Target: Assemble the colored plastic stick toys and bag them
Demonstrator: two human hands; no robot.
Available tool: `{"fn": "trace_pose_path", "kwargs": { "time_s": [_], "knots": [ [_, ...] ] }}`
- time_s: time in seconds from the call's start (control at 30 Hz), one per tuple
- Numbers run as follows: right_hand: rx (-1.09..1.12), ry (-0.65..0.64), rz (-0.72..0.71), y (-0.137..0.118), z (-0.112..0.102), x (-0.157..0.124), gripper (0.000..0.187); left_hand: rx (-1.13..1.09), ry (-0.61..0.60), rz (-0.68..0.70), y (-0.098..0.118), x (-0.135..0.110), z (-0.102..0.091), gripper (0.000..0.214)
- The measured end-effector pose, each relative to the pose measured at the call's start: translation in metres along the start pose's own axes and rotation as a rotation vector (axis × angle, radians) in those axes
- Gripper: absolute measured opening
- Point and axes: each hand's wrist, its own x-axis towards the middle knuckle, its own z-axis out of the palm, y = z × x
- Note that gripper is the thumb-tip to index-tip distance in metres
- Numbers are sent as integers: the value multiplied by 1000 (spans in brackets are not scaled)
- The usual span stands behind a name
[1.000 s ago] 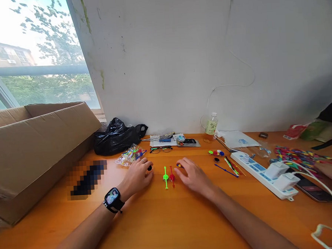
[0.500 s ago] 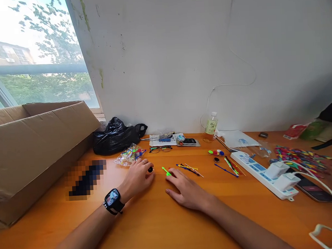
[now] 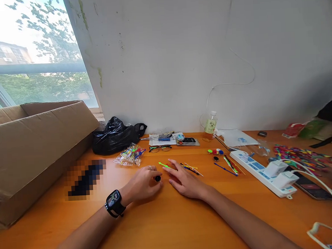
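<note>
A small black round disc (image 3: 157, 178) sits at the fingertips of my left hand (image 3: 142, 183), which is closed on it just above the wooden table. A ring and a black smartwatch are on this hand and wrist. My right hand (image 3: 187, 181) rests close by with its fingers stretched and apart. By its fingertips lies a bright green arrow-shaped plastic strip (image 3: 163, 164), partly hidden by the fingers. Beyond my right hand are several thin yellow, blue and white strips (image 3: 194, 170).
A clear bag of coloured pieces (image 3: 130, 155) lies behind my left hand, near glasses (image 3: 160, 148). To the right are coloured discs (image 3: 215, 151), more strips (image 3: 226, 169), a power strip (image 3: 263, 173) and a bottle (image 3: 211, 124). A cardboard box (image 3: 41, 146) stands left.
My left hand has moved right and slightly nearer with the black disc. The right hand has shifted a little farther away, its fingers more spread, and the green strip has turned and moved slightly.
</note>
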Motion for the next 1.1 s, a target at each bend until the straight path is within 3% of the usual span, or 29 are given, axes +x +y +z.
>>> {"fn": "trace_pose_path", "kwargs": {
  "time_s": [0.17, 0.4, 0.6, 0.8, 0.87, 0.97, 1.1],
  "knots": [
    [-72, 40, -34, -5, -14, -2, 66, -105, -63, 1, 14, -1, 1, 9],
    [25, 103, -31, -5, -2, 3, 25, -212, -82, -24, 15, -1, 12, 11],
    [95, 124, -80, 9, 5, 9, 29, -218, -68, 33, 14, -2, 19, 8],
    [22, 118, -113, 9, -16, 9, 48, -179, -51, 65, 14, -3, 20, 11],
    [-105, 126, -46, 11, -28, 8, 46, -180, -48, 64, 13, -3, 20, 10],
    [-283, 68, 151, 16, -47, 5, 27, -180, -46, 58, 12, -2, 20, 10],
    [-334, 11, 304, 24, -61, -2, 5, -167, -26, 49, 11, -2, 21, 10]
  ]
}}
